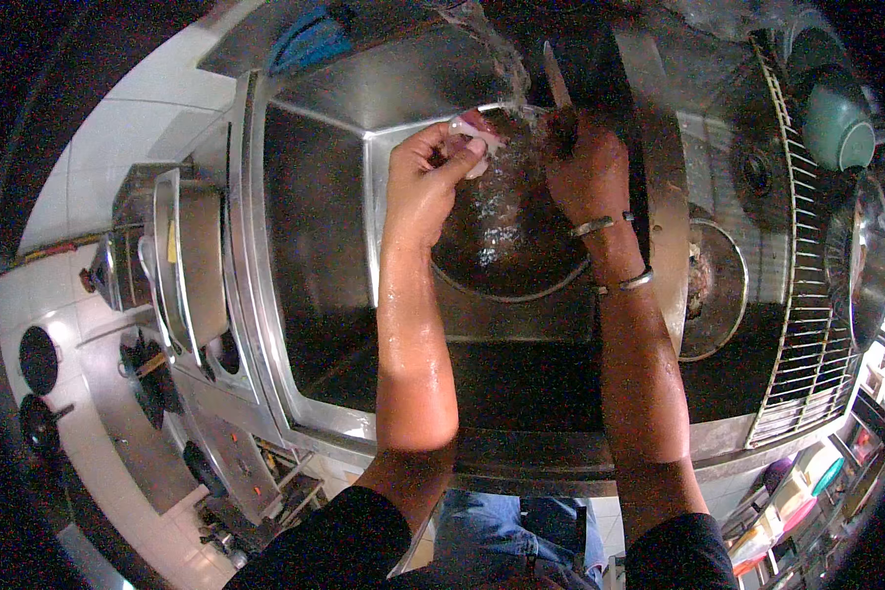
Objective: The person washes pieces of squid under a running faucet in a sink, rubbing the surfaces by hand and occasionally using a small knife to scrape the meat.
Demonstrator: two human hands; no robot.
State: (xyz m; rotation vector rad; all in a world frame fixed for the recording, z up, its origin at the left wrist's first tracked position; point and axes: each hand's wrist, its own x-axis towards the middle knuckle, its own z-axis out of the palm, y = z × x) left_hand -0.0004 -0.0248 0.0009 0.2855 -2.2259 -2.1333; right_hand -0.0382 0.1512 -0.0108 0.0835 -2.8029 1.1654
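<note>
My left hand [428, 181] pinches a small wet piece of pinkish and white flesh [473, 129], perhaps meat or fish, between thumb and fingers. It is over the far left part of a large round metal bowl [516, 298] in a steel sink basin [317, 258]. Water [515, 66] runs down in a stream between my hands towards the bowl. My right hand [590, 173], with two metal bangles at the wrist, grips a knife; the narrow blade [555, 74] points away from me. Its handle is hidden in my fist.
Right of the divider, a second round bowl [743, 276] holds pieces of meat or fish [699, 276]. Beyond it stand a wire rack [796, 310], a pale green bowl [841, 133] and a metal bowl [859, 265]. Steel pans [199, 265] stand beside the sink's left edge. A blue object [310, 37] lies at the back left.
</note>
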